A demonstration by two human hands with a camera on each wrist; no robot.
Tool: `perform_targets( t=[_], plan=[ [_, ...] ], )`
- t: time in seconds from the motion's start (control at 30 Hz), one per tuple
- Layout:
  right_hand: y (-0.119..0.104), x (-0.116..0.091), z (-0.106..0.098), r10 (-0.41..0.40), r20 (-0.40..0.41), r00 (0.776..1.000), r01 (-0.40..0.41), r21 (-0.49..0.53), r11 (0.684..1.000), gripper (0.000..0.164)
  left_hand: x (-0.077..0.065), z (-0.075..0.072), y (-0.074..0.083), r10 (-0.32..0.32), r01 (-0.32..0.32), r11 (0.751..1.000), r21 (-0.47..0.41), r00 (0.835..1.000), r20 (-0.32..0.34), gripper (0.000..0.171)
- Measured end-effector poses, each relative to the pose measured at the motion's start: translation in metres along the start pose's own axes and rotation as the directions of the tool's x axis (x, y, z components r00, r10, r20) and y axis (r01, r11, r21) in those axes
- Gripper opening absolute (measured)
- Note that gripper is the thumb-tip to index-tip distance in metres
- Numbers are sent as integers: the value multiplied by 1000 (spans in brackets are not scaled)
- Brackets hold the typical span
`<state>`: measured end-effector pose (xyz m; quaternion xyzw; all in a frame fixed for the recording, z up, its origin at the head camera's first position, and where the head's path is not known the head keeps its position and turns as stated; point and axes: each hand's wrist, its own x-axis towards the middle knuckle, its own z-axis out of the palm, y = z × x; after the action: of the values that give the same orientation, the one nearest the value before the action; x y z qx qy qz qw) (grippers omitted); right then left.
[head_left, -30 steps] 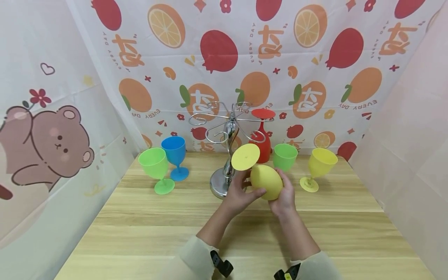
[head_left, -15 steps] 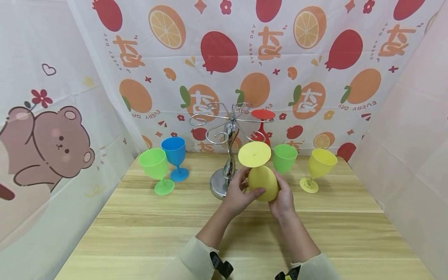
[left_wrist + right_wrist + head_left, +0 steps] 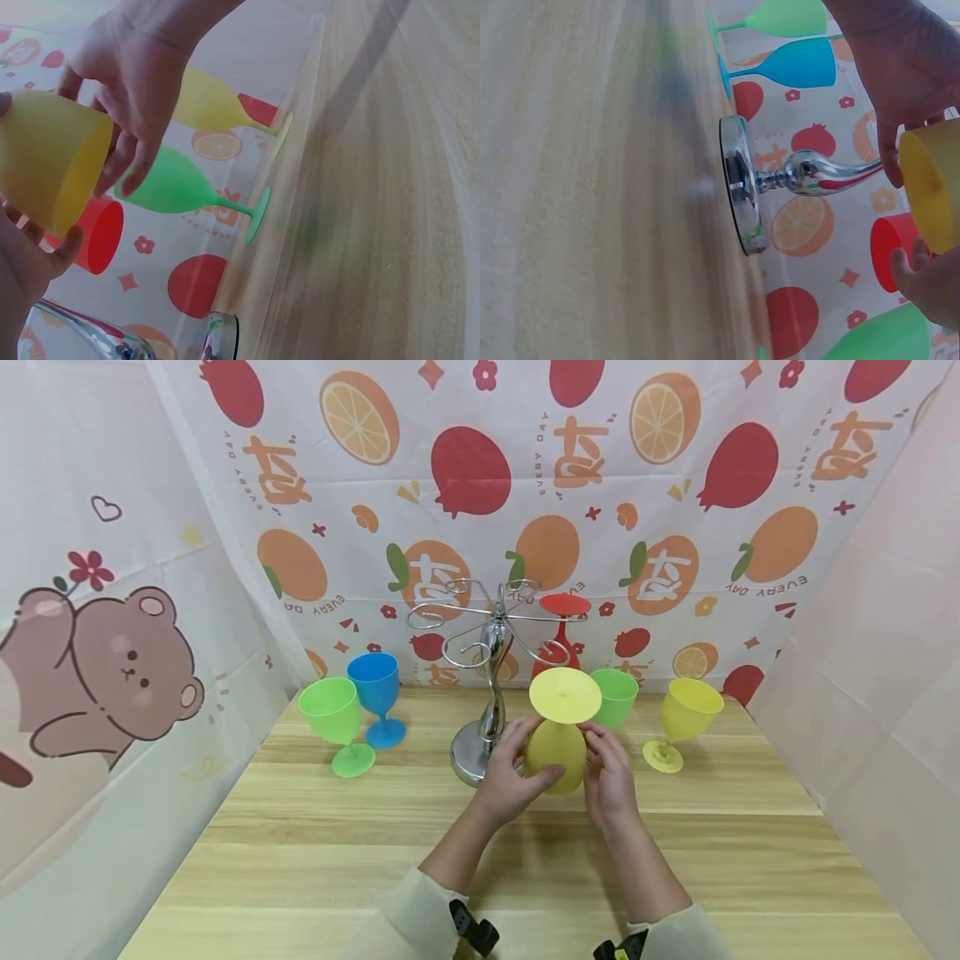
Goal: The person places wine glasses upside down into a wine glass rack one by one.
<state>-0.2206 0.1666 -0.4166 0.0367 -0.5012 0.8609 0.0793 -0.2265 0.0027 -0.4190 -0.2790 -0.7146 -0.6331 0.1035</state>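
Observation:
A yellow goblet (image 3: 555, 756) is upside down above the table, foot up and rim down. My left hand (image 3: 512, 778) grips its bowl, thumb across the near side. My right hand (image 3: 611, 781) is at the right side of the bowl, its fingertips at the goblet and its palm apart from it; in the left wrist view its fingers look relaxed. Just behind stands a chrome rack (image 3: 491, 693) with curled wire arms. A red goblet (image 3: 564, 606) hangs inverted at its right, its bowl partly hidden by the yellow one.
At the left are a green goblet (image 3: 330, 710) and a blue goblet (image 3: 375, 681), both upright. Another green goblet (image 3: 617, 697) and another yellow goblet (image 3: 688, 710) stand at the right. A printed cloth (image 3: 468, 468) hangs behind the wooden table (image 3: 337, 860).
The held goblet has turned from a leftward tilt to nearly vertical, its foot shifting right. My right hand's hold has loosened, with its palm drawing off the bowl. The left hand keeps its grip.

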Motion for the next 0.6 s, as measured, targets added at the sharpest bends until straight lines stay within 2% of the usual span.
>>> perform_targets(
  t=[0.17,0.3,0.47,0.6],
  plan=[
    [-4,-4,3,-116,51,992,119,-47,992,23,0,0,-1,6,-6,1000,18,1000,4,69],
    [-9,-9,5,-176,131,976,191,-108,976,26,0,1,-1,14,-14,999,33,1000,0,69],
    [-10,-11,7,-209,207,956,241,-144,960,26,0,1,1,7,-7,999,38,1000,-2,65],
    [-9,-12,8,-219,213,952,250,-134,959,30,-1,1,2,-7,7,999,33,1000,8,63]
  ],
)
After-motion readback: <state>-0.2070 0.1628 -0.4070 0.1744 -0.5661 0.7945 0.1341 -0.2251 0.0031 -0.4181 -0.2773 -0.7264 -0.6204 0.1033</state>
